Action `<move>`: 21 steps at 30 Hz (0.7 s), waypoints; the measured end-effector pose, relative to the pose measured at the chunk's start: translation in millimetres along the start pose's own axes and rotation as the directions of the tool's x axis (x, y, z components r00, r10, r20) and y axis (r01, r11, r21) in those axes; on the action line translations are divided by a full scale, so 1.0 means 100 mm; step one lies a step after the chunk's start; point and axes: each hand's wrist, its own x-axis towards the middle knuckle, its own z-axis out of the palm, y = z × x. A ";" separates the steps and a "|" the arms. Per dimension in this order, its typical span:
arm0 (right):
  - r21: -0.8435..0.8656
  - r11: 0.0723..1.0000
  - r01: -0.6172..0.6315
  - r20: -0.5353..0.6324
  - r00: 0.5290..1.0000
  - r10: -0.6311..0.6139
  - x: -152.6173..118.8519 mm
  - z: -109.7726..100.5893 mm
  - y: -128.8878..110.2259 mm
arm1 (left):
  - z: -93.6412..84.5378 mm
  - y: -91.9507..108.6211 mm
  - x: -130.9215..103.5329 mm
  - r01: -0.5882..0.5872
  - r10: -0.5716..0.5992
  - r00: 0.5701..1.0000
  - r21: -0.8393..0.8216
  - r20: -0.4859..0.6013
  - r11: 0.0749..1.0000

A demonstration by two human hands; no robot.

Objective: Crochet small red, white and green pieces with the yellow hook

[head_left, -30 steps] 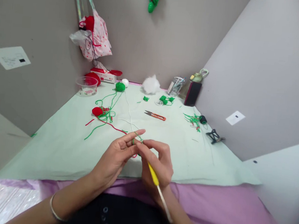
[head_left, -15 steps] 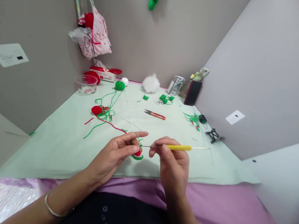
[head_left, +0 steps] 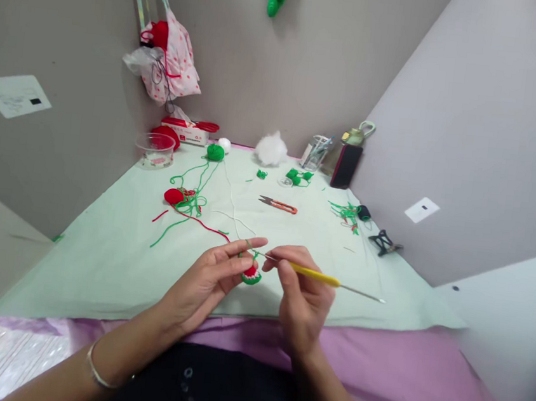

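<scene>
My left hand (head_left: 210,274) pinches a small crochet piece (head_left: 251,276), red in the middle with a white line and a green rim. Green yarn runs up from the piece over the outstretched left index finger. Held like a pen, a crochet hook (head_left: 315,274) with a yellow handle sits in my right hand (head_left: 303,293). The hook's thin tip reaches left to the green yarn above the piece; its other metal end points right and down. How the yarn sits on the tip is too small to tell.
Thread snips (head_left: 278,205) lie mid-table. To the left are a red yarn ball (head_left: 173,197) with tangled strands and a green yarn ball (head_left: 215,152). Behind are white stuffing (head_left: 271,149), a clear tub (head_left: 155,151) and a phone (head_left: 347,167). A black stand (head_left: 385,243) is at right.
The hook has tilted, its tip rising from the crochet piece to the yarn at the left index finger and its rear end dropping. The crochet piece has shifted slightly right.
</scene>
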 end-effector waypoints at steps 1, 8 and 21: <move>0.062 0.997 -0.052 -0.013 0.998 0.053 0.03 -0.03 -0.01 | -0.01 0.02 0.00 -0.001 0.001 1.000 0.010 -0.001 1.000; 0.364 0.887 -0.285 0.045 0.956 0.289 0.09 -0.09 -0.01 | 0.00 0.03 -0.03 -0.044 0.042 0.999 0.101 0.016 0.994; -0.259 0.940 0.221 0.149 0.971 -0.187 -0.03 0.02 0.06 | 0.03 -0.08 0.04 -0.134 0.151 0.981 0.142 -0.119 0.981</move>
